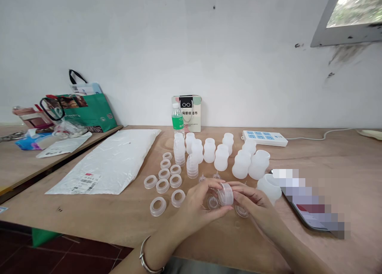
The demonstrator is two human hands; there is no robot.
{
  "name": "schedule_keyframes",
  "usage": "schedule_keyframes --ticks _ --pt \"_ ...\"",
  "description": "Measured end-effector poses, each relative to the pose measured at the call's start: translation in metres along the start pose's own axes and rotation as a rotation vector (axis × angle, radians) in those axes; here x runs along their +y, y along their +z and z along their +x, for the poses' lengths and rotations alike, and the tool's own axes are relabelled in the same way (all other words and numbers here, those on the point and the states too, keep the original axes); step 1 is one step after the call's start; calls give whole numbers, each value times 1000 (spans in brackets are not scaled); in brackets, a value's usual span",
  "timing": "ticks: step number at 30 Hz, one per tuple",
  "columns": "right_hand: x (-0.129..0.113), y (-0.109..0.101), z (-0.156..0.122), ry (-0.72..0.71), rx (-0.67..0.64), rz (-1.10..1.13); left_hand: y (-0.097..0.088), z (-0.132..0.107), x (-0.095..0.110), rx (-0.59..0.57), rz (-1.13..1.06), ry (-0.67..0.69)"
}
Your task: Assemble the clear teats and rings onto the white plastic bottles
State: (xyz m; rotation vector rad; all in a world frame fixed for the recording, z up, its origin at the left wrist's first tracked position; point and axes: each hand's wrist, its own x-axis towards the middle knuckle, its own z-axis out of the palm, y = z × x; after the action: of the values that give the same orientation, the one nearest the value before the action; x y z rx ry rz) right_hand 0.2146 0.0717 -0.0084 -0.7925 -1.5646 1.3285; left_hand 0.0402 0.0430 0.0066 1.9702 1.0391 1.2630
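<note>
Between my hands is a ribbed clear plastic piece [226,194] that looks like a short stack of nested caps. My left hand [198,200] curls around its left side, and the fingers of my right hand [252,198] press on its right side. Beneath and around them lie clear nipple-like pieces [213,203], partly covered by my fingers. Several translucent rings [158,206] are spread to the left. Behind stand two taller stacks of clear caps [192,167] and several milky bottle bodies [221,158]. One milky bottle body [269,187] is beside my right hand.
A phone [310,210] lies at the right, its screen blurred out. Further back are a power strip [265,138], a water bottle [178,121] and a paper bag [193,115]. On the left are a white mailing bag [110,158] and a green bag [95,113].
</note>
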Motion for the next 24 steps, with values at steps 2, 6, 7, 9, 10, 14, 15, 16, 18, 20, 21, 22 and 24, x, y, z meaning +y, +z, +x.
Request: schedule_keyframes --ticks 2,6,7,9,10,14,15,16,18,20,21,22,24 --pt "-1 -1 -1 8 -10 -5 0 0 1 -15 -38 9" --pt "-5 -5 -1 30 -86 -49 -3 1 3 -36 -48 40" --pt "-6 -6 -1 30 -104 -53 -4 1 4 -45 -49 44" --pt "-8 -6 -2 42 -117 -42 -4 1 5 -55 -59 45" --pt "-8 -6 -2 52 -108 -30 -4 1 5 -52 -62 42" --pt "-8 -2 -3 87 -46 56 -5 2 5 -24 -68 37" --pt "-8 0 -3 90 -32 80 -5 2 5 -21 -73 35" --pt "-7 0 -3 94 -16 100 -5 2 5 -21 -78 35" --pt "-6 2 -2 102 33 122 -6 3 5 -24 -86 37" --pt "-5 2 -2 95 87 110 -6 3 4 -40 -91 32" --pt "-4 2 -1 83 113 94 -6 2 3 -39 -94 19" --pt "-3 2 -1 64 139 74 -6 2 2 -37 -98 -4" --pt "-2 2 0 16 188 37 -5 1 -1 -21 -118 -61"
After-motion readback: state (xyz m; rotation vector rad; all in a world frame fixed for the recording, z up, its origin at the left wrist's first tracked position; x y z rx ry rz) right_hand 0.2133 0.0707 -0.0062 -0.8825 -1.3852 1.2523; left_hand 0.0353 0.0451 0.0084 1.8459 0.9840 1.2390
